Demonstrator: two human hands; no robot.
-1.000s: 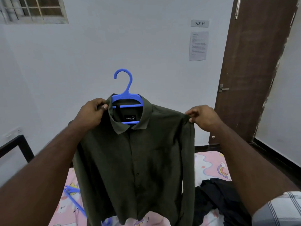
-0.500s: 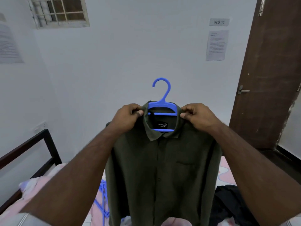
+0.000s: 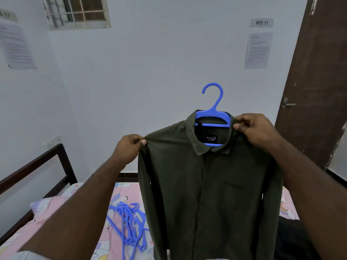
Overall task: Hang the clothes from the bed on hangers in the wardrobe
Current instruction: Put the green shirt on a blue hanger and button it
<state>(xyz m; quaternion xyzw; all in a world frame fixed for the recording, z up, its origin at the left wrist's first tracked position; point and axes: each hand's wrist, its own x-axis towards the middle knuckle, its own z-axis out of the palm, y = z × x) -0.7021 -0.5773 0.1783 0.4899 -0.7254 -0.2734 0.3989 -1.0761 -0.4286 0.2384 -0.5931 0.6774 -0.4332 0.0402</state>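
Left hand (image 3: 131, 147) pinches the olive shirt's (image 3: 206, 194) shoulder seam, right hand (image 3: 253, 128) pinches its collar, squaring it on the blue hanger (image 3: 214, 113).

Both bare forearms extended forward and raised; left hand (image 3: 129, 147) pinching with thumb and fingers, right hand (image 3: 255, 128) likewise pinching.

shirt (image 3: 206, 194) hem below frame edge

Bed (image 3: 56, 209) with dark frame, pink printed sheet. Tangle of blue hangers (image 3: 129, 226) on it. Dark garment (image 3: 287, 239) at right.
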